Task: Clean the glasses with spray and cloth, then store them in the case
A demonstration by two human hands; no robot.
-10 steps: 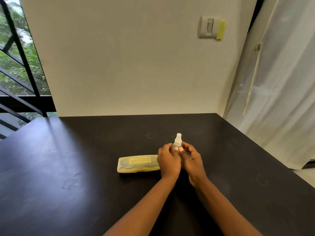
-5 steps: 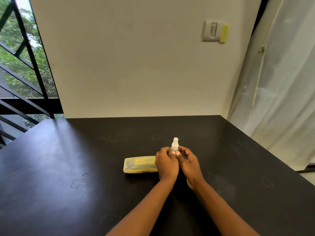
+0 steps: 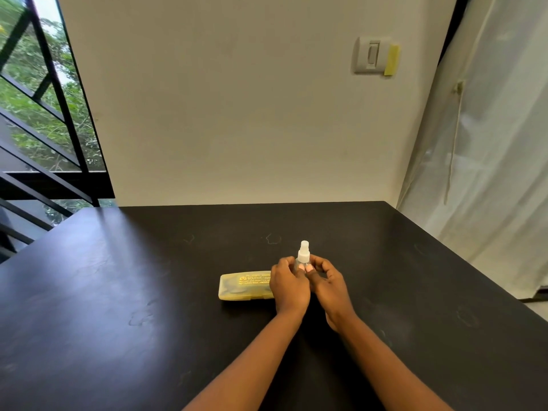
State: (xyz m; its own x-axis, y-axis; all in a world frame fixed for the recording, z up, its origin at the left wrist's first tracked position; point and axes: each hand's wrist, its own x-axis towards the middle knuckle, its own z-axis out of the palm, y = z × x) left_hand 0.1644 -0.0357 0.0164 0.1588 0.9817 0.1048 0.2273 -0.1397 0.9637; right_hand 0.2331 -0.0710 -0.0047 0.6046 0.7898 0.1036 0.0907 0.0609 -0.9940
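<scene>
My left hand [image 3: 289, 287] and my right hand [image 3: 329, 287] both hold the small spray bottle [image 3: 303, 256] upright near the middle of the black bench [image 3: 118, 307], fingers curled around its body. The yellow glasses case [image 3: 244, 286] lies closed on the bench, just beside my left hand.

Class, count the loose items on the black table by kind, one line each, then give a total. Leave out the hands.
Spray bottle: 1, upright, held by both hands
Yellow case: 1, closed, lying flat
Total: 2
No glasses or cloth lie out in view.
</scene>
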